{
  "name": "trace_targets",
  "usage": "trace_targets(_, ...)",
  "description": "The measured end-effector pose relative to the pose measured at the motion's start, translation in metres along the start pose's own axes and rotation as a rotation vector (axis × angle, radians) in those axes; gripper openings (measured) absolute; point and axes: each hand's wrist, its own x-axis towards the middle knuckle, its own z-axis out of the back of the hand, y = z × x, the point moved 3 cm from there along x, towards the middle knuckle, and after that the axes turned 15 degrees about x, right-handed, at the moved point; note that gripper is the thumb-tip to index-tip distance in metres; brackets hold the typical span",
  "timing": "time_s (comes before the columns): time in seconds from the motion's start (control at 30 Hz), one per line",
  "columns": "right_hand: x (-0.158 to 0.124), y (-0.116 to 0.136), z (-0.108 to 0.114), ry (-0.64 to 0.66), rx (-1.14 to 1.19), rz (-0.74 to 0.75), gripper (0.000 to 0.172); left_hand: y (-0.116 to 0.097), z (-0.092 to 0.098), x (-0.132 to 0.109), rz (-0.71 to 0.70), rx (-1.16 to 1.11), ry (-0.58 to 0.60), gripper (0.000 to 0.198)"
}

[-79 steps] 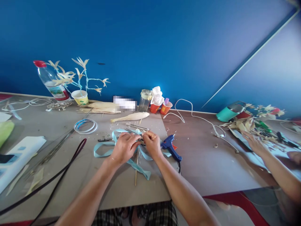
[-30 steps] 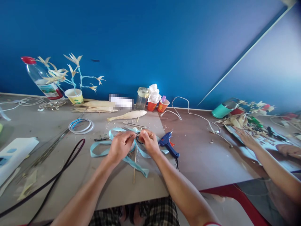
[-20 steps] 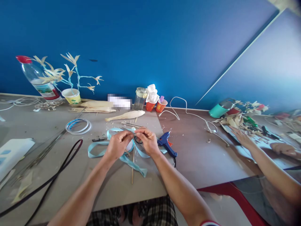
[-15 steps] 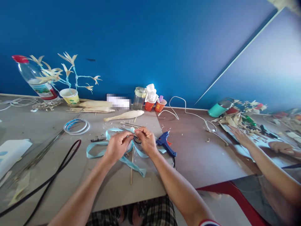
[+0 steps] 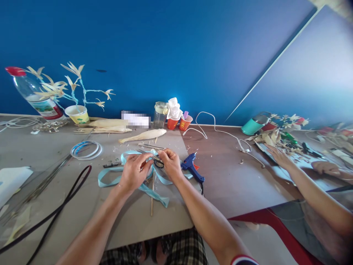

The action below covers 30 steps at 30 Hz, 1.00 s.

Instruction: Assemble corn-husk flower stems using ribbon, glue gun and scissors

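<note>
L hand & R hand are sitting a bit farther apart than 2.6 secs ago, & the view is swinging R, so stuff is showing more to the L.

Far L, a clear bottle w/ a red cap is standing by the wall. Next to it, a yellow paper cup is holding pale flowers on blue stems. White rings are lying in front, & a dark strap is crossing the table nearer the person.

L hand is keeping its thumb & pointer close, w/ a narrow gap; can't tell if it's holding anything. Blue ribbon is lying in loops under & around both hands, w/ a thin stick below. A black ring is showing btwn the hands. R hand is bringing its fingertips together by a light blue bit; can't tell what it's pinching.

Just R of that, a blue glue gun is lying on its side. Far R, another person's hand is resting nr a teal mug.
</note>
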Motion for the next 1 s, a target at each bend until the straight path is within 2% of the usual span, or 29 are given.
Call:
trace_targets(0.27,-0.004,-0.003,-0.005,0.062,0.072,-0.049,0.045,-0.001,-0.002,-0.001,-0.033,0.021,0.039,0.02)
trace_targets(0.43,-0.006,-0.002,-0.006,0.167,0.281,-0.108,0.049,0.003,0.003,0.0,0.181,-0.112,0.069,0.024)
trace_targets(0.53,-0.006,0.004,-0.008,0.248,0.348,-0.142,0.038,0.006,0.005,0.0,0.319,-0.213,0.112,0.025)
trace_targets(0.63,-0.007,0.009,-0.01,0.279,0.346,-0.145,0.039,0.007,0.003,0.001,0.373,-0.299,0.157,0.026)
trace_targets(0.77,-0.007,0.012,-0.011,0.235,0.231,-0.023,0.019,0.005,-0.002,0.001,0.325,-0.368,0.221,0.025)
trace_targets(0.83,-0.007,0.01,-0.01,0.191,0.134,0.006,0.018,0.005,-0.004,0.001,0.283,-0.346,0.221,0.024)
trace_targets(1.0,-0.005,0.008,-0.006,0.105,-0.07,0.005,0.022,0.002,0.0,0.002,0.166,-0.163,0.139,0.019)
